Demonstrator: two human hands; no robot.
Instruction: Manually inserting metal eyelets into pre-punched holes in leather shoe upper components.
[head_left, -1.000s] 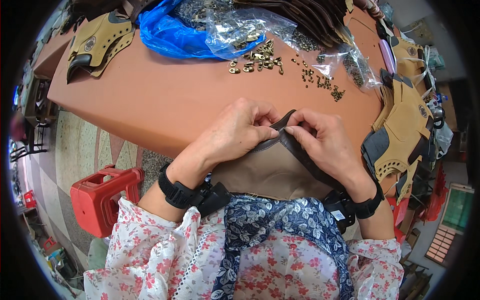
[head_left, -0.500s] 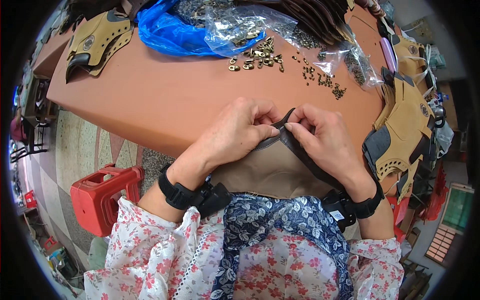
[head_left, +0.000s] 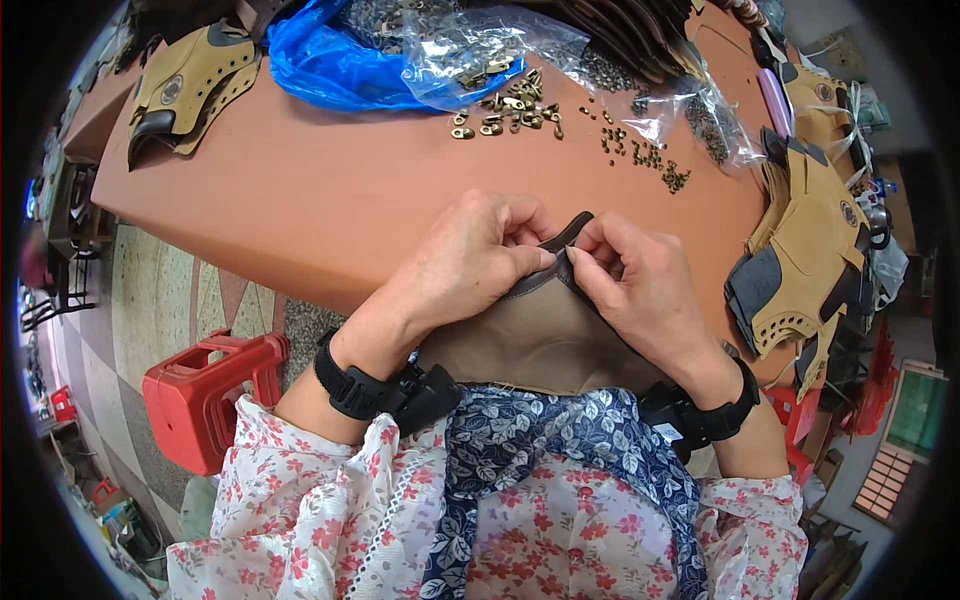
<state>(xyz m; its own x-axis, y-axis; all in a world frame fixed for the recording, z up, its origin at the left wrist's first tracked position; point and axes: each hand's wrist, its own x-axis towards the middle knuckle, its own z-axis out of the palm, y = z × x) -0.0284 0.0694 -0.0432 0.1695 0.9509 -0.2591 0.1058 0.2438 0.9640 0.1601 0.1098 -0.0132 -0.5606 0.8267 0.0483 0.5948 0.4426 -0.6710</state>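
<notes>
A shoe upper lies across my lap at the table's front edge, its taupe inner side facing up and its dark stitched rim pointing away from me. My left hand is closed, pinching the rim between thumb and fingers. On the other side of the rim's tip, my right hand is closed too, thumb against the bent forefinger at the dark edge. A narrow dark strip of the rim stands up between the two hands. Whether the right fingers also hold a small part is too small to tell.
Brass-coloured hook-shaped fittings and small rivets lie on the orange-brown table. Behind are a blue plastic bag and clear bags of metal parts. Tan shoe uppers sit left, stacked uppers right. A red stool stands left.
My right fingers have shifted slightly along the rim and curled more. The dark strip shows more plainly between the hands. My left hand keeps its pinch with hardly any movement.
</notes>
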